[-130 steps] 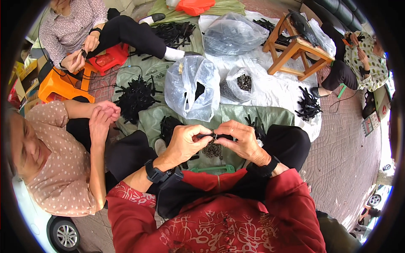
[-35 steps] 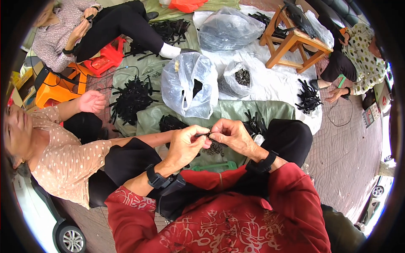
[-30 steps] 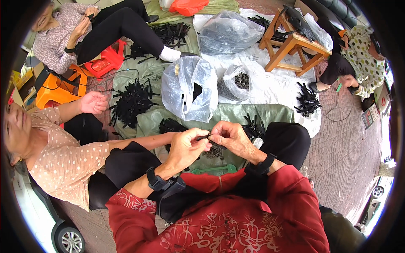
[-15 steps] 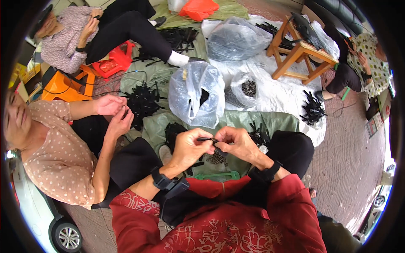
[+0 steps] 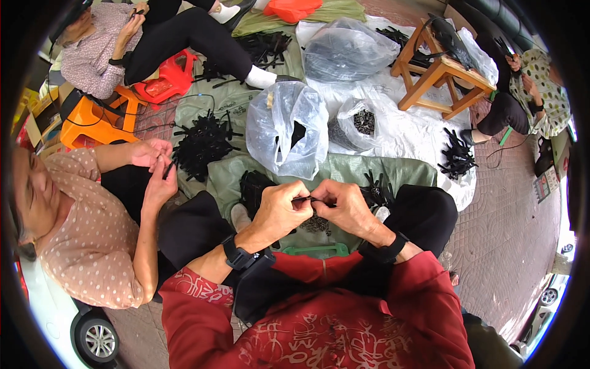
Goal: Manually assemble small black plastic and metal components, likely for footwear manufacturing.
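My left hand is closed in a pinch on a thin black strip, most of it covered by my fingers. Fingertip to fingertip with it, my right hand pinches at the strip's other end; whether it holds a small part there is hidden. Below my hands lies a heap of small dark metallic pieces, with a green plastic edge nearer to me. Bundles of black strips lie just beyond each hand, one on the left and one on the right.
Ahead stand a clear plastic bag and a smaller bag of little parts. Further off are a large filled bag and a wooden stool. At my left a co-worker's hands hold a dark piece. Other people sit at the far left and right.
My hands have come closer together, and less of the black strip shows between them. The co-worker at left has shifted their hands leftward; the person at far right now holds up black strips.
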